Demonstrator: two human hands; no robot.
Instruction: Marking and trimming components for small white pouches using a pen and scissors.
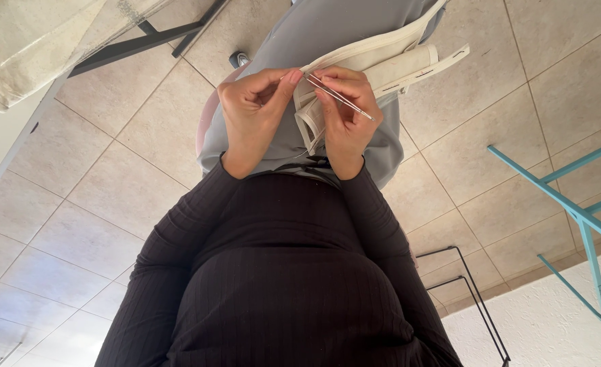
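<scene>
Fabric piece: cream cloth (382,58) with folded bands and short dark marks along one strip, lying over the lap on grey trousers (327,34) — the lap carries its bulk, so only the worked edge needs lifting.
Worked edge: a folded loop of the cloth (310,115) hangs between the two hands, close to the body, presumably so that it is near the eye and steady.
Needle: long thin metal needle (341,99), slanting down and outward from the fingertips across the person's right hand; its inner end meets the cloth edge, though whether it has pierced the cloth cannot be told.
Right hand: right hand (346,112) closed in a pinch on the needle and the cloth edge together, thumb and forefinger at the top — the grip appears to fix needle to fold.
Left hand: left hand (253,112) curled, thumb and forefinger pressed together just beside the cloth edge; it looks to pinch something very fine, perhaps thread, too thin to confirm.
Posture: seated, forearms in black ribbed sleeves (178,251) drawn in to the torso.
Surroundings: tiled floor (96,177); turquoise metal frame (579,217) well apart to one side; black wire stand (477,299); pale surface (1,115) with translucent sheeting (42,41) at the other side.
</scene>
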